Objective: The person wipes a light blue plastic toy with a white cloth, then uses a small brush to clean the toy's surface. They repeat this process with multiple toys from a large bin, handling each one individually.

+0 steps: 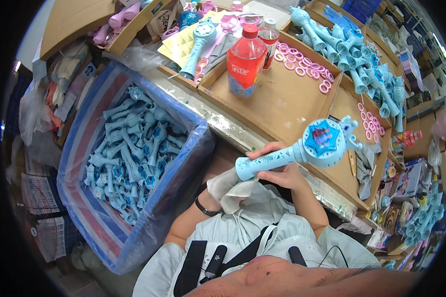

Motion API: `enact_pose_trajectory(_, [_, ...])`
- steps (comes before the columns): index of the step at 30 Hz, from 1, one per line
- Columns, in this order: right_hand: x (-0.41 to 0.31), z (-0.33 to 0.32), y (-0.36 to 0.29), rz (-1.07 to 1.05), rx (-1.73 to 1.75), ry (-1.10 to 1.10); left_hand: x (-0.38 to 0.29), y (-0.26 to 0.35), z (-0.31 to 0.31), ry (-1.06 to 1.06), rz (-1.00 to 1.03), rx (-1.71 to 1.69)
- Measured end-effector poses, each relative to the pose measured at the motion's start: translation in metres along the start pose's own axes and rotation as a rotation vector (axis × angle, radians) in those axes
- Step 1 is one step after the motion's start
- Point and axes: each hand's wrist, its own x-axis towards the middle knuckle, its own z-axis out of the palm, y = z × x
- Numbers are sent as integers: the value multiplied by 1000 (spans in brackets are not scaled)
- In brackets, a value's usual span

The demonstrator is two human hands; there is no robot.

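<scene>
My right hand [282, 176] grips the handle of a light blue plastic toy wand [267, 163]. The wand's round head carries a blue star-shaped window with a picture, and a crown-like ornament tops it. At the flared base end, a whitish cloth [232, 187] touches or nearly touches the wand. My left hand [241, 198] is inside or behind this cloth, so most of its fingers are hidden. To the left, a large bin lined with blue plastic [163, 219] holds many similar wands [133, 148].
On the workbench, a cardboard tray [267, 105] holds a red-capped drink bottle [246, 61] and pink rings [304, 65]. Another wand [199, 46] rests on yellow paper. More blue wands [356, 55] are heaped at the back right. A grey cloth [365, 174] lies at right.
</scene>
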Motion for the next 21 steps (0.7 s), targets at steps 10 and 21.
enact_pose_trajectory(10, [-17, 17, 16, 159, 115, 138, -3, -23, -3, -91, 254, 60])
enact_pose_trajectory(21, [-32, -25, -34, 19, 747, 206, -31, -72, -88, 80, 296, -1633])
